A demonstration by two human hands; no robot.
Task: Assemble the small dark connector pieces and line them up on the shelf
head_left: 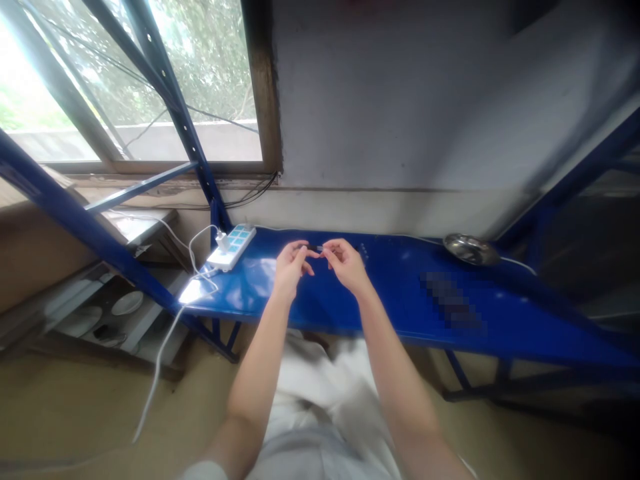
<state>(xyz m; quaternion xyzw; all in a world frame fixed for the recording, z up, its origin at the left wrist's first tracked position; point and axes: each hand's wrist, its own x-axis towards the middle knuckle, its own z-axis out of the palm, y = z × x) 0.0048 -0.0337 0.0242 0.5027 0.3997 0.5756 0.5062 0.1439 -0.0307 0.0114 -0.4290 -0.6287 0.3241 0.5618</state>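
My left hand (290,268) is closed, thumb and fingers pinching the dark end of a small slim black piece (314,248). Its paler end meets the fingertips of my right hand (345,262), which is also closed in a pinch. Both hands are raised in front of me over the blue table (327,303), fingertips almost meeting. The piece is too small and blurred to name. Just beyond my right hand, a few small clear bits (364,253) lie in a row on the table, partly hidden by the hand.
A white power strip (233,248) with a plug and white cable is at the table's left end. Toward the right are a round metal dish (470,249) and a blurred-out dark object (453,301). Blue metal posts (187,133) rise by the window; a low shelf (145,327) holds plates.
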